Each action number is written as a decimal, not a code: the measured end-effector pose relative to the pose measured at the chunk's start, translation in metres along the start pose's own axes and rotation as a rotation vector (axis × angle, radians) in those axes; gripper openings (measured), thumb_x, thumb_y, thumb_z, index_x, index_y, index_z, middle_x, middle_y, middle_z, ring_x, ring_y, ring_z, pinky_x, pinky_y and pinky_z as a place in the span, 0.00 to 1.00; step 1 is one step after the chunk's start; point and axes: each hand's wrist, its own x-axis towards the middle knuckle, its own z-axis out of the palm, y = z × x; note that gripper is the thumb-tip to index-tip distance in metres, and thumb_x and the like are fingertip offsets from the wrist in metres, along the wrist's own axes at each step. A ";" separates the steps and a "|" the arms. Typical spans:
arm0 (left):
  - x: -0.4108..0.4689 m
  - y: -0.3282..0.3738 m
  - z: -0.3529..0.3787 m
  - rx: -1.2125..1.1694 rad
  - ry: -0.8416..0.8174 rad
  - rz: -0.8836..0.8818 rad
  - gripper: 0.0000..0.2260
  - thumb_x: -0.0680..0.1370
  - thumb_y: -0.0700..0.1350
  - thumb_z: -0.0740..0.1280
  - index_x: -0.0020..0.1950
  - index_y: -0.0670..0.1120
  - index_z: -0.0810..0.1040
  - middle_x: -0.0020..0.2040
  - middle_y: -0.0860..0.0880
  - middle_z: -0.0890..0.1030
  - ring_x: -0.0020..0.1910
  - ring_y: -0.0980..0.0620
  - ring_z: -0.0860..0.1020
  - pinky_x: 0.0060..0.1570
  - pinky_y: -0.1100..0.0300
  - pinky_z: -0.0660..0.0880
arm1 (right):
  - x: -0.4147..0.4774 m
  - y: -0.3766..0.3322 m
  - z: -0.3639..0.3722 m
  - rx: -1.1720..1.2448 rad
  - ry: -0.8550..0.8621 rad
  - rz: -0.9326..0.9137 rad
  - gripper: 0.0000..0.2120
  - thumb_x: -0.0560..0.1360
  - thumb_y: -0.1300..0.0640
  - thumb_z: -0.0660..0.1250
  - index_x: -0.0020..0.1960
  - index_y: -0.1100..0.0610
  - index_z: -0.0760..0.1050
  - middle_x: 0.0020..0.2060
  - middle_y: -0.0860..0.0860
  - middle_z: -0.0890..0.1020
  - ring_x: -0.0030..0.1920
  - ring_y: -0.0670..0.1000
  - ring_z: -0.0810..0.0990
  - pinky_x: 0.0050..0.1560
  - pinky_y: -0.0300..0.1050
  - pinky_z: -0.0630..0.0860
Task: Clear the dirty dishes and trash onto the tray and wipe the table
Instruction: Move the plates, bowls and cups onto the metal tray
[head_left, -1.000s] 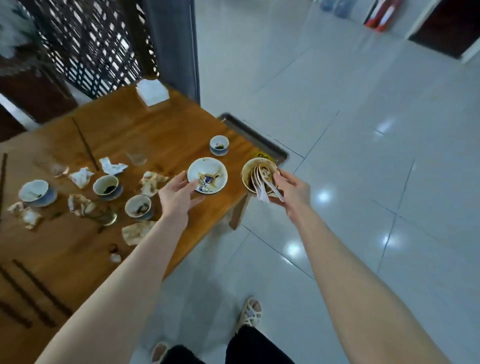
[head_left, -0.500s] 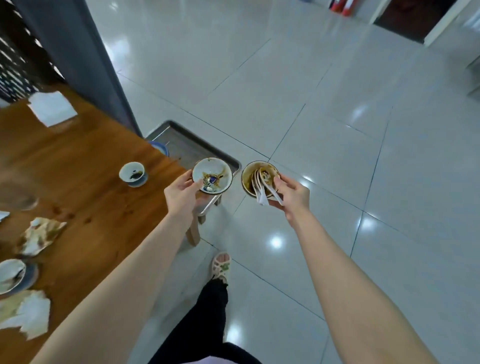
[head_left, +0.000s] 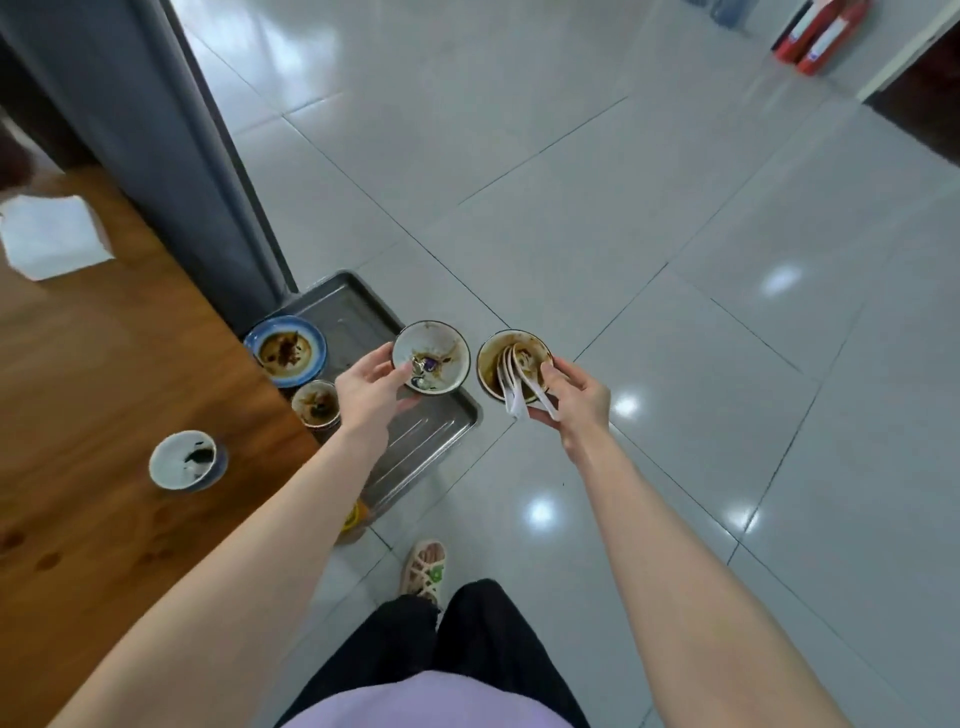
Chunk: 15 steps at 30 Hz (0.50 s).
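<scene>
A: Your left hand (head_left: 371, 387) grips a small white dirty saucer (head_left: 430, 355) by its rim, over the metal tray (head_left: 415, 441).

B: And your right hand (head_left: 574, 397) pinches a brown-stained round bowl (head_left: 511, 364) together with white plastic spoons (head_left: 511, 392), handles pointing toward you, above the glossy grey floor tiles (head_left: 675, 234).

A: The tray sits low beside the brown wooden table (head_left: 93, 405), holding a blue-rimmed plate (head_left: 285, 351) and a small cup (head_left: 315, 402).

B: Both your arms reach forward.

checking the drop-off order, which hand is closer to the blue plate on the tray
Left. The left hand holds a white dish just right of the blue plate; the right hand is farther right, beyond the tray.
</scene>
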 end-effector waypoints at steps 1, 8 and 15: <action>0.008 0.005 0.003 -0.004 0.026 0.000 0.16 0.75 0.37 0.71 0.62 0.45 0.78 0.48 0.49 0.82 0.48 0.51 0.82 0.40 0.56 0.82 | 0.012 -0.007 0.009 -0.013 -0.022 0.013 0.04 0.76 0.61 0.69 0.50 0.54 0.79 0.43 0.51 0.84 0.43 0.52 0.84 0.35 0.50 0.82; 0.063 0.020 0.005 -0.107 0.236 0.018 0.18 0.75 0.37 0.71 0.64 0.45 0.77 0.50 0.49 0.82 0.50 0.51 0.81 0.40 0.56 0.82 | 0.091 -0.041 0.078 -0.137 -0.224 0.068 0.04 0.76 0.62 0.69 0.50 0.55 0.78 0.39 0.50 0.85 0.40 0.52 0.85 0.35 0.51 0.82; 0.105 0.014 0.014 -0.299 0.496 -0.007 0.17 0.75 0.37 0.70 0.63 0.46 0.79 0.53 0.49 0.82 0.52 0.51 0.80 0.42 0.55 0.82 | 0.157 -0.062 0.148 -0.335 -0.471 0.137 0.11 0.77 0.63 0.67 0.60 0.60 0.76 0.48 0.56 0.83 0.48 0.57 0.83 0.41 0.54 0.83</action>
